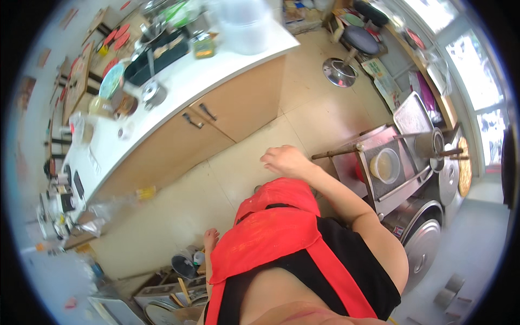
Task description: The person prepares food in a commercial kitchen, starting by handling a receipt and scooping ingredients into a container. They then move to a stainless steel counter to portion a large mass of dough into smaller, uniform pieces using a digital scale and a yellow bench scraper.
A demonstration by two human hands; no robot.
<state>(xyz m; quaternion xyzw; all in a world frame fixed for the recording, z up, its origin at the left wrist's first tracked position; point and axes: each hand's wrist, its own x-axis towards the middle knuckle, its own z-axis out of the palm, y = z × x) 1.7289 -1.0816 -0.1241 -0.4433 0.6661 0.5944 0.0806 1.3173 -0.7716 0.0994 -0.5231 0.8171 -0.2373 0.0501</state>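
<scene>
My right hand (287, 161) hangs in the air in front of the red apron (264, 239), above the tiled floor. Its fingers are loosely bent and a little apart, and nothing shows in them. Close to its right is a steel cart (369, 178) bearing a round plastic tub (385, 165) with pale contents. My left hand (211, 239) hangs low at my side, partly hidden by the apron; its grip is unclear. Ahead stands a white-topped counter (178, 95) with wooden doors. On it are a small metal pot (153, 93) and a black divided container (162, 61).
Large clear plastic containers (245, 28) stand at the counter's far end. A round stool (341, 73) is by the shelving. At right are a big lidded steel pot (422, 248) and a tray (413, 113). A grey bucket (185, 264) sits at lower left.
</scene>
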